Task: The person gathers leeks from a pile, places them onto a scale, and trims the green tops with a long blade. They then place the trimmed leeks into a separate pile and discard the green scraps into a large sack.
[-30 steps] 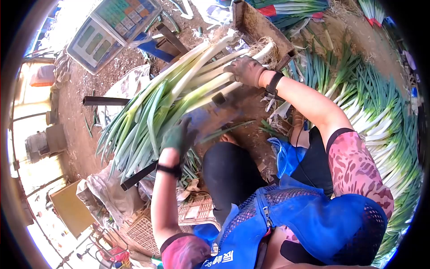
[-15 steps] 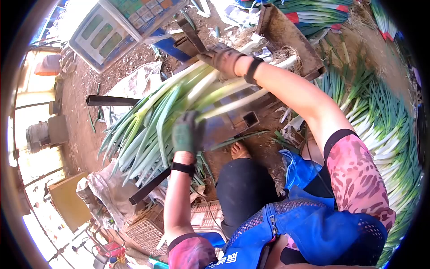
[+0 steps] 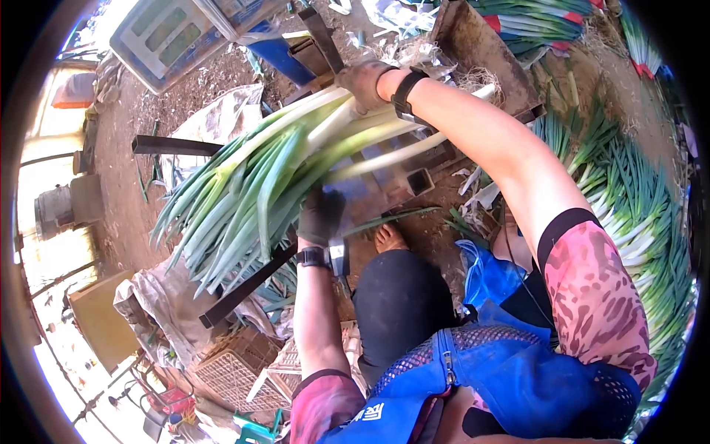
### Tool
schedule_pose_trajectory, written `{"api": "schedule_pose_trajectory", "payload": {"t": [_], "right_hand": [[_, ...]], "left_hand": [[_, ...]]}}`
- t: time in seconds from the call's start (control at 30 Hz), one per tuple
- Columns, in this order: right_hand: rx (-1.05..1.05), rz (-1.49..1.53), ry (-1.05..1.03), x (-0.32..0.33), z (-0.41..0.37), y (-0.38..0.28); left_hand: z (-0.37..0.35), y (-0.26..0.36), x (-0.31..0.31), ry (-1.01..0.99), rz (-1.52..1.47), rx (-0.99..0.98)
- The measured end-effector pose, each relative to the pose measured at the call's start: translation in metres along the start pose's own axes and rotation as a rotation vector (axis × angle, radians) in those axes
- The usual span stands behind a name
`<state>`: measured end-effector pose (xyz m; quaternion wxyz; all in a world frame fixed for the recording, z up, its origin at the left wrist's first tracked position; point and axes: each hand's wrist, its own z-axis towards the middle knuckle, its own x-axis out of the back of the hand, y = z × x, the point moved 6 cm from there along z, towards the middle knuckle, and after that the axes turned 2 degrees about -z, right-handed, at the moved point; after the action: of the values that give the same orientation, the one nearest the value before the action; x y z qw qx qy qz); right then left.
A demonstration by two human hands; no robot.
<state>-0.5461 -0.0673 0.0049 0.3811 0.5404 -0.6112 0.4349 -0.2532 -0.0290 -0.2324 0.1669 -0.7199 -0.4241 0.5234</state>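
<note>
A loose bundle of large green onions lies across a metal stand in front of me, leaves to the left and white stalks to the right. My right hand, in a dirty glove, is closed over the white stalks at the far side of the bundle. Below the leaves, on the near side, is my gloved left hand, its fingers blurred and partly hidden by the bundle. A grey and black device shows right beside the left wrist. I cannot tell whether the left hand holds anything.
Dark metal bars stick out left of the stand. A rusty metal trough is beyond my right hand. Many more green onions lie along the right, with tied bundles at the back. Plastic crates stand at the lower left.
My left hand has shifted slightly right, from over the leaves to below the bundle's near edge. The grey and black device now shows beside it. The right hand stays on the stalks.
</note>
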Motion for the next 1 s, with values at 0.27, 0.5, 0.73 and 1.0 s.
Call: {"api": "schedule_pose_trajectory", "payload": {"t": [0.27,0.5,0.73,1.0], "right_hand": [[0.043,-0.046,-0.116,-0.006,0.014,-0.019],[0.157,0.032,-0.173,-0.021,-0.019,-0.032],[0.156,-0.081,0.014,-0.030,-0.035,-0.037],[0.041,-0.011,0.182,0.026,-0.046,0.028]], "left_hand": [[-0.003,-0.076,-0.058,-0.287,0.943,-0.453],[-0.038,-0.110,-0.037,-0.086,0.905,-0.587],[-0.049,-0.081,-0.010,0.072,2.507,-0.698],[-0.110,-0.142,-0.069,0.448,1.945,-0.530]]}}
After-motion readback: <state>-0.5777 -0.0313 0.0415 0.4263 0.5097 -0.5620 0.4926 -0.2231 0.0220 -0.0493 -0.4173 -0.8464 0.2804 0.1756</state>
